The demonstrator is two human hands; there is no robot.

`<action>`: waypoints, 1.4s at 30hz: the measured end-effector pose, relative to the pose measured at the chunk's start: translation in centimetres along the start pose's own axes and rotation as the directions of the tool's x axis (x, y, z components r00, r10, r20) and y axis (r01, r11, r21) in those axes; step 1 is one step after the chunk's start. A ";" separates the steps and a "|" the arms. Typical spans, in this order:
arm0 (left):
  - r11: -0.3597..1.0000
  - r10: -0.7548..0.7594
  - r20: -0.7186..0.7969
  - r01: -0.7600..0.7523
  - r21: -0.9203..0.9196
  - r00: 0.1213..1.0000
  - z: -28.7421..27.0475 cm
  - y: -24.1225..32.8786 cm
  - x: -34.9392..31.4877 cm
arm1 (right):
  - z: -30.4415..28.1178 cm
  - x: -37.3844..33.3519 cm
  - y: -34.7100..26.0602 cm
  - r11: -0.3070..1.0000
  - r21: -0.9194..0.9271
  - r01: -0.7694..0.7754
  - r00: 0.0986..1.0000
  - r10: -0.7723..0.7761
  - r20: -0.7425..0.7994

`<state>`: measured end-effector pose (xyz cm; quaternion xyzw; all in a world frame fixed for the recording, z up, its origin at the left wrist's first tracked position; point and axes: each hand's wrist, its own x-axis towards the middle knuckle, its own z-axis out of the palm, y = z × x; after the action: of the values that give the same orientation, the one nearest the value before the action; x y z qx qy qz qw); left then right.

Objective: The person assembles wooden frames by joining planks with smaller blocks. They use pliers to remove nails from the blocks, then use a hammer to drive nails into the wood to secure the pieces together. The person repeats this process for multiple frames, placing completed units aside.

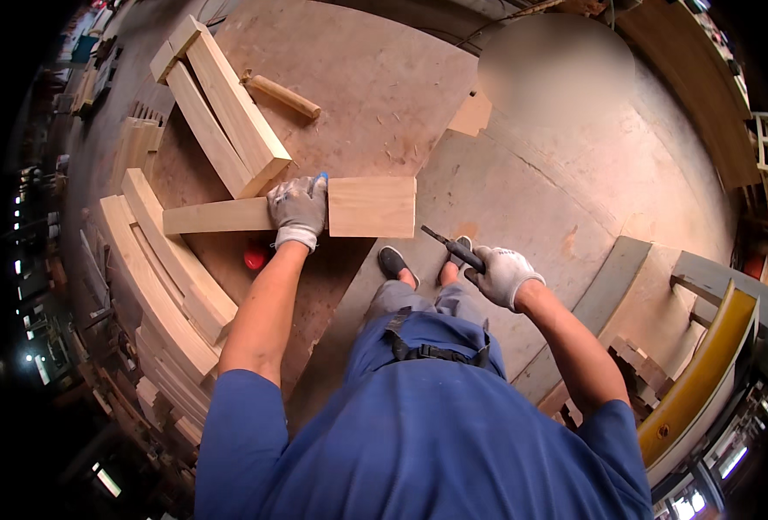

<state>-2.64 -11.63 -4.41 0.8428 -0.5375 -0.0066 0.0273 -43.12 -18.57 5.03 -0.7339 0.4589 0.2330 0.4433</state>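
A pale wooden piece (372, 207) lies crosswise in front of me, with a wide block at its right end and a narrower arm reaching left. My left hand (299, 208), in a grey-white work glove, is closed over it where the narrow part meets the block. To the right, my gloved right hand (503, 276) is wrapped round the handle of a slim dark hand tool (451, 246). The tool's thin tip points toward the block's right end, apart from it. Its exact kind is too small to tell.
Two joined wooden beams (228, 104) lie beyond my left hand, near a short wooden stick (285, 96). Several long boards (154, 277) are stacked at left, near a red round object (256, 258). A yellow curved beam (704, 373) and wooden pieces stand at right.
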 end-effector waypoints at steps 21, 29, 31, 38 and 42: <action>1.000 -0.001 0.016 0.001 -0.004 1.000 -0.1 0.4 0.3 | -5.5 2.1 -1.7 0.953 -0.294 0.071 0.997 -0.056 0.058; 1.000 0.000 0.034 0.001 -0.021 0.999 -0.1 0.1 0.3 | 1.0 1.6 0.6 0.795 0.545 -0.266 0.931 0.066 0.358; 1.000 0.001 0.054 0.000 -0.011 0.999 -0.6 0.6 0.4 | 5.7 0.9 1.0 0.490 0.830 -0.266 0.943 -0.046 0.329; 0.999 -0.026 0.103 0.023 0.024 0.994 -0.7 0.7 0.2 | 14.9 0.6 -3.7 -0.301 0.907 -0.295 0.948 -0.213 0.237; 1.000 -0.007 0.018 0.007 0.027 1.000 0.2 0.5 0.2 | 18.2 2.0 -6.0 -0.528 0.797 -0.294 0.949 -0.263 0.176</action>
<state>-3.04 -12.07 -4.62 0.8449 -0.5348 -0.0070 0.0111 -35.75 -2.64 -2.90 0.0955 0.3557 -0.1696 0.9141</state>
